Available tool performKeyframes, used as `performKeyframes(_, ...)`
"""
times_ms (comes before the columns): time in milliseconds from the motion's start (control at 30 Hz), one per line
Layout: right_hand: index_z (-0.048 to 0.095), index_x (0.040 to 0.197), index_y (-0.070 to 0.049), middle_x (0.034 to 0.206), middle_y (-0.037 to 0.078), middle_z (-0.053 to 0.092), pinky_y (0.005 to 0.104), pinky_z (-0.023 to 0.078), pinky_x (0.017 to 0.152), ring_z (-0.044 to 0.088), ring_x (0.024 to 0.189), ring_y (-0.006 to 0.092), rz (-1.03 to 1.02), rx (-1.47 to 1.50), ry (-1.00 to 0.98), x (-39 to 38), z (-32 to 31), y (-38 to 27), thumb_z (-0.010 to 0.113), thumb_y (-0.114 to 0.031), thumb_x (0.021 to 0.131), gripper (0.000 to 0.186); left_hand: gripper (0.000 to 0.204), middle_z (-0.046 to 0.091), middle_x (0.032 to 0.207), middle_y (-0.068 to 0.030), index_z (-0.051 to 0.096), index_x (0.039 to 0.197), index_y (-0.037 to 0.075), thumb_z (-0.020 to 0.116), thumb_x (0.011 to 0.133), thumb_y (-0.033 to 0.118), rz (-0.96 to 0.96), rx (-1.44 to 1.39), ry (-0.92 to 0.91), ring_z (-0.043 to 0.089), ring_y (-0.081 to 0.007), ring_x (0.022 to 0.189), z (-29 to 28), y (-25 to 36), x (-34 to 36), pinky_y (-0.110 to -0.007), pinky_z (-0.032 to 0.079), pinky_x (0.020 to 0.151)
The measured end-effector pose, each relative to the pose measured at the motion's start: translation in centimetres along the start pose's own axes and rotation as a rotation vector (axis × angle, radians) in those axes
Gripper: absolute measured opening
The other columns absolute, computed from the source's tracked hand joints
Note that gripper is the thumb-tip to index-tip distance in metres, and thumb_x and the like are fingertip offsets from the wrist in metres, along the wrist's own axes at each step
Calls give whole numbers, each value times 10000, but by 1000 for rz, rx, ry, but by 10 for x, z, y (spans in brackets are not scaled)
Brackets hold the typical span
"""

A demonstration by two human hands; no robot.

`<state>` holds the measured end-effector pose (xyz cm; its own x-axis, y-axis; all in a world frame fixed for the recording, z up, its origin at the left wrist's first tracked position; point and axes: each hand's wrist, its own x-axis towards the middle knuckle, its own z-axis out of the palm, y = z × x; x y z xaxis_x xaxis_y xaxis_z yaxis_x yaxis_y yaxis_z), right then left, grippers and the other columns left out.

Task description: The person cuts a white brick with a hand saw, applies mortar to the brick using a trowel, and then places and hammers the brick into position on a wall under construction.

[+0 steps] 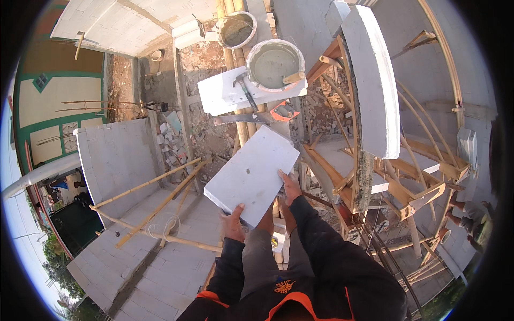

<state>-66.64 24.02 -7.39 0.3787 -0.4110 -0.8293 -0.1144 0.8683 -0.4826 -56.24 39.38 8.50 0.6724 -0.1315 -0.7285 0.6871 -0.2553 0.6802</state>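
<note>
Both my hands hold a pale grey lightweight concrete block [251, 174] in front of my body, tilted with its broad face up. My left hand [234, 223] grips its near left corner, the thumb on the face and the fingers hidden underneath. At the right edge, my right hand [290, 186] is closed on it the same way. Just beyond the block lie a handsaw [284, 110] with an orange and black handle and a claw hammer [246, 92]. The hammer rests on a white slab [214, 95], beside a bucket of grey mortar [273, 65].
A second bucket [236, 30] stands farther off on bamboo poles [229, 59]. To my right rises a block wall [378, 85] on a timber-framed beam, with bamboo props around it. Crossed bamboo poles [160, 203] stand at left. Rubble [206, 136] covers the ground far below.
</note>
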Motion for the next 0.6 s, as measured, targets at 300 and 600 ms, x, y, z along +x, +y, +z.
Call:
performKeyframes(300, 617, 1238, -124, 1249, 118, 577, 515, 373, 979, 487, 1234, 333, -900, -2246, 463, 193, 108, -283, 552, -224, 891, 366, 891, 521, 1168, -243, 369, 1296, -62, 831, 612, 272, 194, 592, 265, 526, -406, 1089, -23, -35, 120, -482, 431, 932)
performKeyframes(600, 745, 1009, -153, 981, 39, 730, 483, 494, 717, 697, 916, 252, -619, -2596, 301, 233, 155, -271, 543, -231, 907, 239, 903, 512, 1160, -223, 368, 1329, -33, 826, 605, 251, 567, 878, 144, 505, -400, 1118, -14, -61, 147, -501, 416, 935)
